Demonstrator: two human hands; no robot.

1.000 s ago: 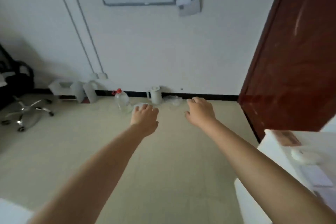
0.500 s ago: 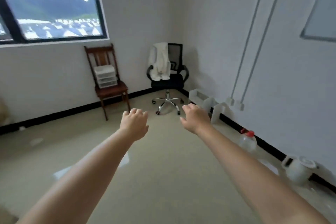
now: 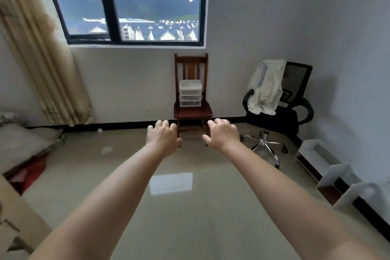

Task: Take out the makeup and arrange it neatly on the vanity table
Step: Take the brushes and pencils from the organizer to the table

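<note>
A small clear plastic drawer unit [image 3: 190, 93] with three drawers stands on the seat of a brown wooden chair [image 3: 192, 112] against the far wall under the window. Its contents are too small to make out. My left hand [image 3: 163, 138] and my right hand [image 3: 221, 134] are stretched out in front of me at arm's length, palms down, fingers loosely curled and apart, holding nothing. Both hands are well short of the chair, over bare floor. No vanity table is in view.
A black office chair [image 3: 280, 116] draped with a white cloth [image 3: 266, 86] stands at the right wall. White foam pieces [image 3: 341, 177] lie along the right skirting. A beige curtain [image 3: 42, 48] hangs left, with bedding [image 3: 23, 143] and cardboard [image 3: 12, 213] below. Glossy tiled floor lies ahead.
The view has swung left from the door wall past the corner, so the window and wooden chair are now straight ahead. Both hands stay outstretched and empty.
</note>
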